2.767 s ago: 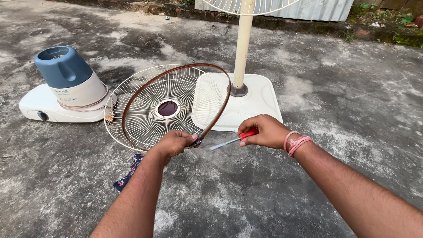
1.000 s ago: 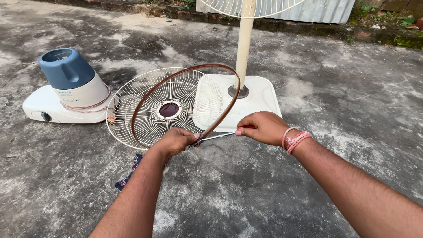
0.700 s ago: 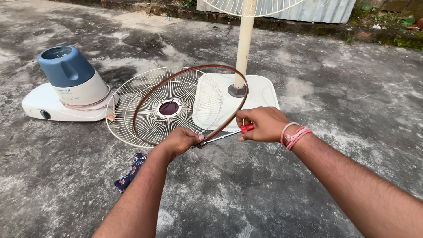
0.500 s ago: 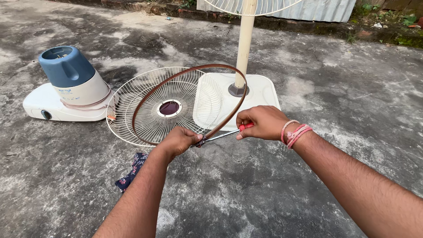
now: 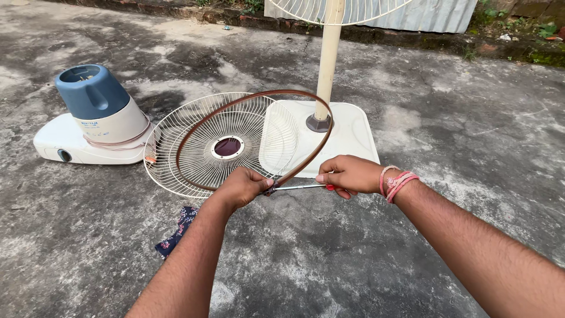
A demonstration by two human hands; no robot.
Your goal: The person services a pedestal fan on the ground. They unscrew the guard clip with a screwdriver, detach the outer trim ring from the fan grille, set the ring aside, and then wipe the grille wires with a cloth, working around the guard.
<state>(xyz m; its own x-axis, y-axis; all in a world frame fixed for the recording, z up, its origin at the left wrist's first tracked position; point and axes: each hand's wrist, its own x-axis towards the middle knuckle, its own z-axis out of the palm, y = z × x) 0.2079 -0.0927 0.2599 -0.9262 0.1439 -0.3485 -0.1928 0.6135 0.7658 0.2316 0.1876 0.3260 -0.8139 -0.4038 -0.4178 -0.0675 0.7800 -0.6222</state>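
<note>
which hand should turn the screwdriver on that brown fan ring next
Right. The right hand already grips the screwdriver, its tip at the brown ring's clamp, while the left hand pinches the ring steady there.

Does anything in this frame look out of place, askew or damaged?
Yes. The fan is in pieces: a wire grille lies flat on the concrete, and the brown rim band, off the grille, is pinched by the left hand. The right hand holds a screwdriver to it. A dark cloth lies crumpled nearby.
</note>
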